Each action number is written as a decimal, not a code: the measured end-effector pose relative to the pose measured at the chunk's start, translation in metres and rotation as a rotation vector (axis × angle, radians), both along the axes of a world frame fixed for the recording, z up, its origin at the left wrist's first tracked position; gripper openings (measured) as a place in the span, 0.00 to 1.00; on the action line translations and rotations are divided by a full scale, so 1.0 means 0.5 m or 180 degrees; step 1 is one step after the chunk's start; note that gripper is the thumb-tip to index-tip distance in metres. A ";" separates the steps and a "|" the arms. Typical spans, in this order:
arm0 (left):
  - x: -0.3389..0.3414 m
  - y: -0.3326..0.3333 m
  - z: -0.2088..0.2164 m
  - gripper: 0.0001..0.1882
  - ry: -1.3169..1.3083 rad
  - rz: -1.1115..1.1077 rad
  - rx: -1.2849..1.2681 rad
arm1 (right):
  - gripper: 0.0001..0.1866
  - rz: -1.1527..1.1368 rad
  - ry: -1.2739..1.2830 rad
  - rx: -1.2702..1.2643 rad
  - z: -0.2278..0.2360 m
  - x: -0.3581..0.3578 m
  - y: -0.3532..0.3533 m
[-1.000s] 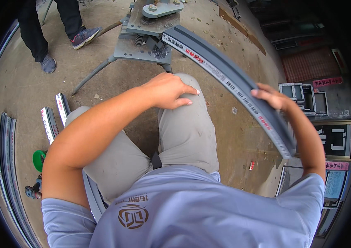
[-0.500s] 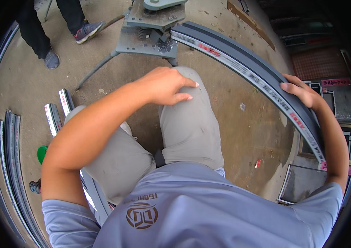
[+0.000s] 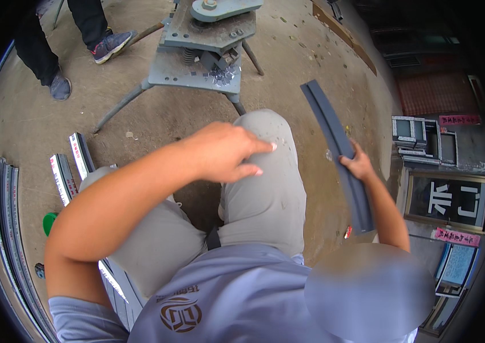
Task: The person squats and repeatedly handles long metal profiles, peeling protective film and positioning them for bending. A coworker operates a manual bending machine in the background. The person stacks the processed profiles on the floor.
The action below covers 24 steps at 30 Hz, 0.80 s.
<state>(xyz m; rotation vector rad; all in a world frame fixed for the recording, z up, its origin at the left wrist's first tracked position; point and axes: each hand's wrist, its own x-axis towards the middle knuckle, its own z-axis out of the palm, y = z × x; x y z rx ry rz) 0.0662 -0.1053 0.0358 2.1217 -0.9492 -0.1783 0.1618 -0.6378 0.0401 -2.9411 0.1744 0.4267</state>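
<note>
The right hand (image 3: 358,164) was closed around a dark grey bar (image 3: 329,123), gripping it past mid-length toward the near end. The bar slanted from ahead and left of that hand to just below it. The left hand (image 3: 219,151) rested on the right knee (image 3: 276,183), with thumb and index finger spread apart and nothing seen in its grasp.

The bar's position had just changed. Half a second before, its far end lay against the press (image 3: 171,77) ahead of the left hand, with a printed white side in view. Now the bar was well apart from the press and had turned, so that a grooved grey face showed instead. In my judgement, the right hand alone was carrying it.

Small scraps (image 3: 224,76) lay on the press's lower plate. To the left of the left hand, past its forearm, were two shorter bars (image 3: 79,153) and a bundle of long ones (image 3: 9,200). To the right of the right hand stood some frames (image 3: 414,128) and a dark board (image 3: 445,200).

The fingers of the right hand beneath the bar were hidden, as were the curled fingers of the left. The top edge cut off the press and a co-worker, of whom only trousers and shoes (image 3: 114,47) showed. The left arm partly covered a green object (image 3: 49,224), its kind unclear. A blurred disc hid the right sleeve, and the far right was too dark to make out.
</note>
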 end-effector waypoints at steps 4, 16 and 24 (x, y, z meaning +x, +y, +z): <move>-0.021 0.047 0.027 0.28 0.0213 0.0054 0.0218 | 0.56 -0.0122 -0.0310 -0.0310 -0.195 0.026 0.057; -0.095 0.183 0.075 0.27 -0.0593 0.2274 0.1134 | 0.57 -0.0392 -0.0358 -0.0306 -0.455 0.412 0.237; -0.311 0.216 0.031 0.33 -0.0002 0.3757 0.1610 | 0.58 -0.0477 -0.0552 -0.0423 -0.625 0.553 0.302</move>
